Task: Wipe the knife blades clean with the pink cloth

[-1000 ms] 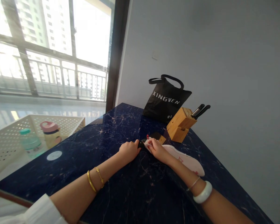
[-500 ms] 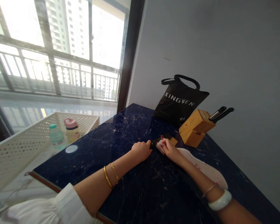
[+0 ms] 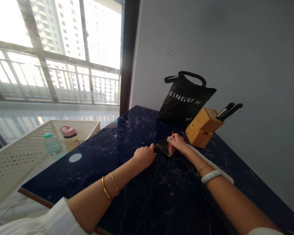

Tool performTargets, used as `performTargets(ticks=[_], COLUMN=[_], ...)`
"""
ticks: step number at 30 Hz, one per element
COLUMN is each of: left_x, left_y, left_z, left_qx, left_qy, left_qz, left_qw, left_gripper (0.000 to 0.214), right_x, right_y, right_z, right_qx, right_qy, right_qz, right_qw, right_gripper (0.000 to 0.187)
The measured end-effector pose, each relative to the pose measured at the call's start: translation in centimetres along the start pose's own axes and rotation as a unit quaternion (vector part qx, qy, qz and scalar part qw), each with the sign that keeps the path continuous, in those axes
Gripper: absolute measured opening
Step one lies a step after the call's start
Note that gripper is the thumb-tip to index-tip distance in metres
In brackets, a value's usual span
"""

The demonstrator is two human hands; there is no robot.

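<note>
My left hand (image 3: 145,157) is closed round the black handle of a cleaver (image 3: 166,148), whose wide shiny blade points right, low over the dark blue marbled table. In my right hand (image 3: 178,142) a small whitish cloth or tissue (image 3: 170,139) is pinched against the upper far part of the blade. A small red spot shows by the right fingertips; I cannot make out what it is. Behind my right forearm lies a pale pink, flat item (image 3: 222,171), partly hidden by the arm.
A wooden knife block (image 3: 202,127) with black-handled knives stands at the right, beside a black tote bag (image 3: 181,101) against the wall. Left of the table (image 3: 127,137) is a white perforated basket (image 3: 22,143) with a teal-capped bottle (image 3: 53,147) and a pink-lidded bottle (image 3: 71,138).
My right hand with the cloth has shifted away from the handle, toward the far end of the blade, uncovering more of it. My left hand keeps its grip; the view has turned slightly.
</note>
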State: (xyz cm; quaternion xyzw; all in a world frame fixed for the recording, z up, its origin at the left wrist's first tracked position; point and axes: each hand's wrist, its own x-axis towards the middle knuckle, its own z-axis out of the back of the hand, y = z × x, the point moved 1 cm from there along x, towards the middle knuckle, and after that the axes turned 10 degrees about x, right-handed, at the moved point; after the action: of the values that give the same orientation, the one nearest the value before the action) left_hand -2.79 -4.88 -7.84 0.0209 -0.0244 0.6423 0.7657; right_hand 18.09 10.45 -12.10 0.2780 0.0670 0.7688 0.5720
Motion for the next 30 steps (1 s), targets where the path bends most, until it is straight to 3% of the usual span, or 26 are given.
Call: performTargets(ticks=[9,17,22,30], left_x=[0.3,0.3,0.3,0.3], left_y=[-0.1,-0.1,-0.1,0.0], left_z=[-0.2,-0.2,-0.4,-0.7], left_qx=[0.008,0.017,0.026,0.024], left_qy=[0.005,-0.003,-0.013,-0.037], left_qz=[0.003,0.001,0.008,0.002], left_qw=[1.000,1.000,1.000,0.999], left_gripper=[0.042,0.043,0.040,0.038], right_x=[3.4,3.9,2.1,-4.0], right_y=[-2.5,0.6,3.6,8.7], right_z=[-0.2,-0.7,-1.1,0.1], right_qx=[-0.057,-0.067,-0.041,0.047], right_qy=[-0.009,0.009,0.037,0.068], right_qz=[-0.060,-0.012,0.061,0.186], right_qw=[0.997,0.998,0.997,0.979], right_gripper=[0.016,0.018,0.014,0.010])
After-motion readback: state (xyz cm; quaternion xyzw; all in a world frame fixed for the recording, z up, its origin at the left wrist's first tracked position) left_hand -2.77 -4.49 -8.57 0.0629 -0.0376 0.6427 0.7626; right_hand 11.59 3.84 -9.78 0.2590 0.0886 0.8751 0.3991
